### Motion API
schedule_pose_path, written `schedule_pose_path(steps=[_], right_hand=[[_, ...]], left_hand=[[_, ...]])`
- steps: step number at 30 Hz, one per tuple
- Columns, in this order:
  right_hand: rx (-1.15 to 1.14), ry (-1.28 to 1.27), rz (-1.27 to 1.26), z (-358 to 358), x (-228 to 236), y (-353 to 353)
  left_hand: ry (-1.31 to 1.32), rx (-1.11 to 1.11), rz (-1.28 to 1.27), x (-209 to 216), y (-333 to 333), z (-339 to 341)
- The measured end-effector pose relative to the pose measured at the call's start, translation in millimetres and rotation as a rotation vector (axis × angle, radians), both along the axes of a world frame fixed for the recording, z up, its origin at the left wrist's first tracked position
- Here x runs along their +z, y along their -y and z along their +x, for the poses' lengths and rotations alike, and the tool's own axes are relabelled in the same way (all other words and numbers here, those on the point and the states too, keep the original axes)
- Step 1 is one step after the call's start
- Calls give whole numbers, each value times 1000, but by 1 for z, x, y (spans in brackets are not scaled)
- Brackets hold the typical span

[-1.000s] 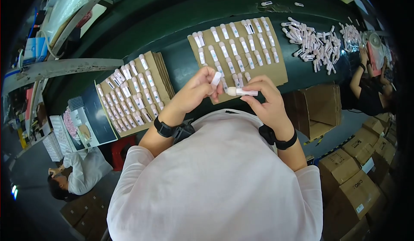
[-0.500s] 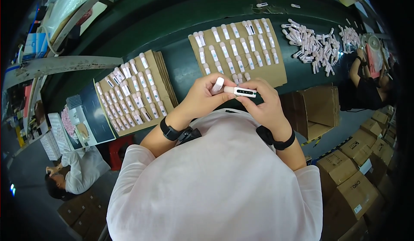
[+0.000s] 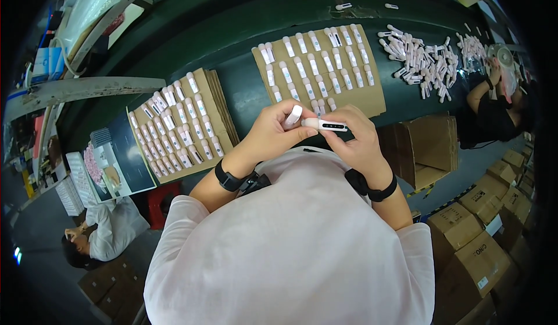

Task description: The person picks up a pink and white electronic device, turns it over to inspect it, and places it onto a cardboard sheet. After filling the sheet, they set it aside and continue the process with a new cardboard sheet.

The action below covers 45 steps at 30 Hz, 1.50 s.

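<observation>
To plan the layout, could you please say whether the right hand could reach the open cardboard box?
Probably yes: nothing visible stands between the right hand and the box, though that hand holds a white device.

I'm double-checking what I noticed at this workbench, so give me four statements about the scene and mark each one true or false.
1. The right hand holds a pale device with a dark panel. True.
2. The left hand is empty. False: the left hand holds a white piece.
3. A loose pile of similar devices lies to the right of the cardboard sheet ahead of the hands. True.
4. The open cardboard box stands on the person's left. False: the open cardboard box is on their right.
</observation>
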State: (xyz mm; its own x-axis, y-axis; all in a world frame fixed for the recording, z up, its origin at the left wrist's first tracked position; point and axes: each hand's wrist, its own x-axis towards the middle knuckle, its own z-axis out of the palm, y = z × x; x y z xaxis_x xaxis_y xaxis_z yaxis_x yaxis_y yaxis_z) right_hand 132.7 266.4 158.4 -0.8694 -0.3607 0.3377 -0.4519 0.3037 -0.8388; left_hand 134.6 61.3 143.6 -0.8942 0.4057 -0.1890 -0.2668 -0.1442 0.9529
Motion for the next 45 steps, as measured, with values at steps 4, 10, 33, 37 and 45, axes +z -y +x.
schedule_pose_path(steps=[4, 10, 33, 37, 45], right_hand=[[-3, 16, 0, 1, -1, -3], [28, 268, 53, 1, 1, -14], [-448, 546, 639, -33, -176, -61], [-468, 445, 699, -29, -161, -54], [-23, 805, -352, -18, -25, -13]], left_hand=[[-20, -3, -34, 0, -3, 0], [-170, 6, -157, 1, -6, -2], [-434, -40, -474, -4, 7, -13], [-485, -16, -462, 0, 8, -15], [-607, 5, -440, 12, 2, -20]])
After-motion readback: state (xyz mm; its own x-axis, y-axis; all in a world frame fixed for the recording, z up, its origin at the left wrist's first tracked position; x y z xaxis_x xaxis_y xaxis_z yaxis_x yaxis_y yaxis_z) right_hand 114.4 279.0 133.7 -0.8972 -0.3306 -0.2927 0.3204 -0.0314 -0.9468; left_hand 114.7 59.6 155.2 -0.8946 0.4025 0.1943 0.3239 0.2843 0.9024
